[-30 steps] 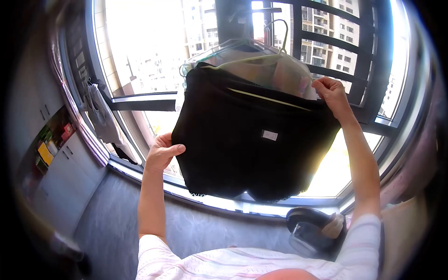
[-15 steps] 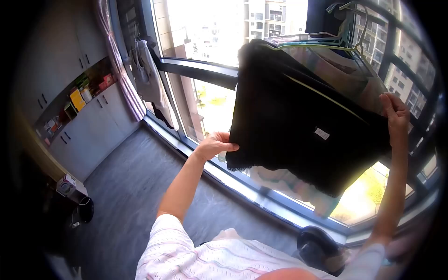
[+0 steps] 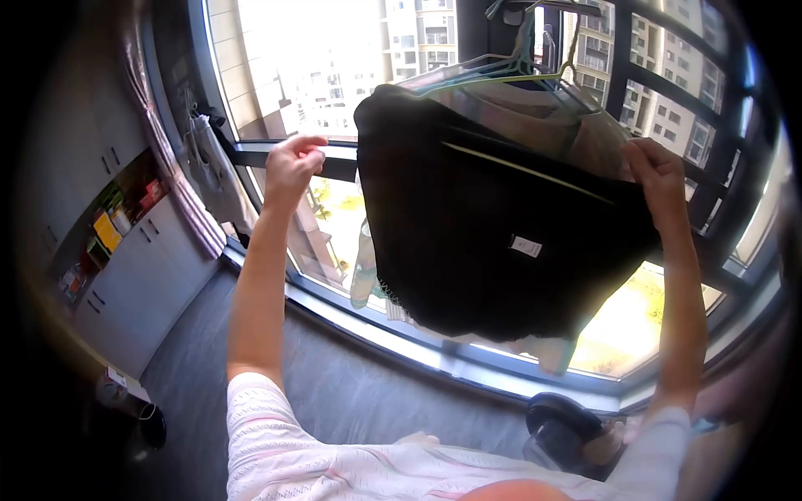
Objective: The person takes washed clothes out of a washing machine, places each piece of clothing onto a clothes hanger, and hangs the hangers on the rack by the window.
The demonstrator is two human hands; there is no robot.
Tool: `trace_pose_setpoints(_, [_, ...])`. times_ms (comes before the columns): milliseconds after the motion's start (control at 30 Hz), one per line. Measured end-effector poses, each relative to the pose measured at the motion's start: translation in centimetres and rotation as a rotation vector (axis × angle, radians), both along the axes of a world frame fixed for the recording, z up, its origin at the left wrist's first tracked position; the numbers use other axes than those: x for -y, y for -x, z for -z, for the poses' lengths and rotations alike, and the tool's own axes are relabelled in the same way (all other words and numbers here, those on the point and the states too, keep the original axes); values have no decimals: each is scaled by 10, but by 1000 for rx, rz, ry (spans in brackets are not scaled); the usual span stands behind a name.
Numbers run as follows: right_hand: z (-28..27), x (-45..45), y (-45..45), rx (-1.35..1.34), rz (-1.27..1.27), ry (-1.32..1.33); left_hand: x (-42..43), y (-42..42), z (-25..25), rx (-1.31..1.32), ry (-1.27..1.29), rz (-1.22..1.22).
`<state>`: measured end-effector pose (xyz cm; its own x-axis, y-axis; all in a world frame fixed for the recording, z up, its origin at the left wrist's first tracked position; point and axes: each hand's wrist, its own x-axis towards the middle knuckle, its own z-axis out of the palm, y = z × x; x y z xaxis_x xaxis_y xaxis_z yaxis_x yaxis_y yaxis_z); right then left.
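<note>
Bright daylight pours through tall, dark-framed windows facing pale apartment buildings, while at left a pinkish curtain hangs beside light grey cabinets above a streaky grey floor.

A pinkish curtain hangs beside pale cabinets

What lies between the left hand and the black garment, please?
Head view: the gap between left hand and black garment is bare, with window frame behind.
</note>
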<state>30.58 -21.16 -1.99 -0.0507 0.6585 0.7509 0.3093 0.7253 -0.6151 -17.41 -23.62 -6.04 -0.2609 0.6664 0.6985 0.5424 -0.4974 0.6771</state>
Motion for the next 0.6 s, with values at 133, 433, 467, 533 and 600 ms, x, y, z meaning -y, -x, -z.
trace_pose_setpoints(133, [-2,5,0,20,19,20,-30,-85,-91,-325,-280,-75])
trace_pose_setpoints(433, [3,22,-2,24,96,86,-107,-203,-186,-448,-443,34])
trace_pose_setpoints(467, [3,22,-2,16,101,92,-124,-203,-188,-426,-547,37])
trace_pose_setpoints(533, [5,20,0,4,104,110,-114,-199,-196,-401,-343,201])
trace_pose_setpoints(600, [9,16,-2,5,101,114,-117,-198,-196,-373,-318,262])
